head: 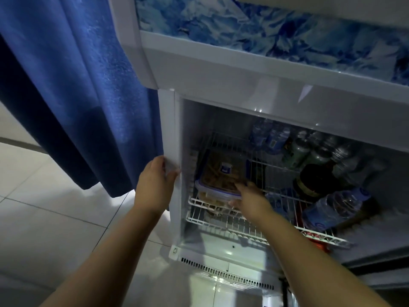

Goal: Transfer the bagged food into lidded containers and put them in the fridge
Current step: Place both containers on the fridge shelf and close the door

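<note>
R hand (247,198): fingers curl over the lid at the near-right corner of the container (219,176), thumb at its side, so it grips that corner. L hand (155,182): fingers wrap round the left front edge of the fridge (170,129), thumb on the front face.

Container is clear w/ a blue-rimmed lid and a blue label, brownish food inside. It sits at the left of the lower wire shelf (243,231), just under the upper wire shelf (254,147).

To its right on the same shelf: a dark bottle (314,180), then a water bottle (332,207) lying on its side, near but apart from the R hand. More bottles (303,149) crowd the upper shelf at the back right. Something red (318,242) shows below the shelf; can't tell what.

Vent grille (221,271) runs along the fridge base. Blue patterned panel (265,29) above the opening. Blue curtain (66,85) hangs left of the fridge, over a pale tiled floor (44,207).
</note>
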